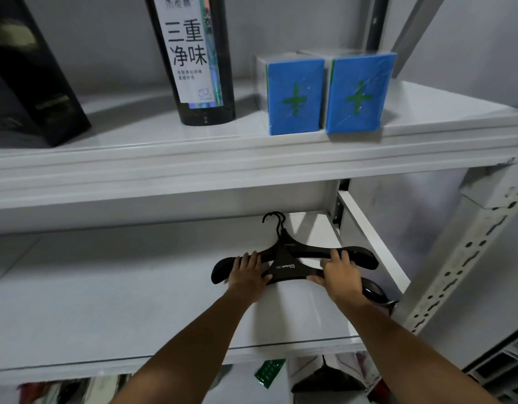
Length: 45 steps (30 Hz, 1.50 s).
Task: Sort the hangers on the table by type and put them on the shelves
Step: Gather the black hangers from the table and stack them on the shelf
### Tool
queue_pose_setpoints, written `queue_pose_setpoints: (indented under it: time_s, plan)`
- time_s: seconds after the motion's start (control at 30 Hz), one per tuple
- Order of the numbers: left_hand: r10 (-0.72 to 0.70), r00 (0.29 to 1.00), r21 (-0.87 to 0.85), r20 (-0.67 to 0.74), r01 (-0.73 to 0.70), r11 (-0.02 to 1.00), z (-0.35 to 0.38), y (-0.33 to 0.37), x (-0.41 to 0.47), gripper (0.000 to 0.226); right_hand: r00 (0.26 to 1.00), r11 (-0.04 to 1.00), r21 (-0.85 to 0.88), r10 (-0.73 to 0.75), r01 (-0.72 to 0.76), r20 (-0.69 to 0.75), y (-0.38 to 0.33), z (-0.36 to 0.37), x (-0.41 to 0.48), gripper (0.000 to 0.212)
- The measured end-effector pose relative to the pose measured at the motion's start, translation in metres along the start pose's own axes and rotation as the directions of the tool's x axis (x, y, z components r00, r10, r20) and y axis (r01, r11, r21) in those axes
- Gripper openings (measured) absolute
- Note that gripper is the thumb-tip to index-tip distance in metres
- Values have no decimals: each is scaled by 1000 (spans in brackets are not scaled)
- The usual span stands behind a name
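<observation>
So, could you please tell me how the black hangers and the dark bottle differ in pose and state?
The black hangers lie flat on the lower shelf; the dark bottle stands upright on the upper shelf. The left hand and right hand hold the black hangers; nothing touches the dark bottle. The dark bottle wears a large white label; the black hangers show only small white lettering. Both are dark.

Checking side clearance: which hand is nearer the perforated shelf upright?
Right. The right hand grips the black hangers at the end nearest the upright; the left hand holds the far end.
</observation>
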State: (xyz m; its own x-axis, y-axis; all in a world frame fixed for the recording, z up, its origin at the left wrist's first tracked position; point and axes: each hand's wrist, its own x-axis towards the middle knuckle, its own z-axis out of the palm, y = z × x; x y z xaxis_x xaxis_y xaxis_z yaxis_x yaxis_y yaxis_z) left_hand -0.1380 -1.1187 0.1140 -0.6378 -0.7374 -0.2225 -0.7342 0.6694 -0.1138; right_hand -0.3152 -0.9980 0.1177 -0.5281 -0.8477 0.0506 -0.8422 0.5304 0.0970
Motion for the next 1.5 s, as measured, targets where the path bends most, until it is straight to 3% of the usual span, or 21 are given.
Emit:
queue_pose_setpoints:
  time_s: [0.1,0.23,0.57,0.8,1.17,1.5]
  plan:
    - [-2,1000,38,-6,2,999,0,0,0,66,997,997,-48,-68,66,-28,1,1,3,68]
    - [-9,1000,93,-17,11,996,-2,-2,-1,67,990,991,-78,-105,112,90,5,6,9,75]
    - [-155,988,162,-19,156,974,1,-29,-9,73,971,979,-18,-199,203,129,-24,14,12,55]
    - [-88,993,181,-73,100,978,-3,-31,0,77,972,973,-83,-203,214,122,-24,13,13,56]
    - [-1,995,226,-104,25,974,-8,-31,10,65,970,972,-41,-228,232,84,-27,16,16,41]
    - [49,990,195,-132,-23,981,-11,-32,10,57,962,965,-65,-244,253,122,-22,-3,18,55]
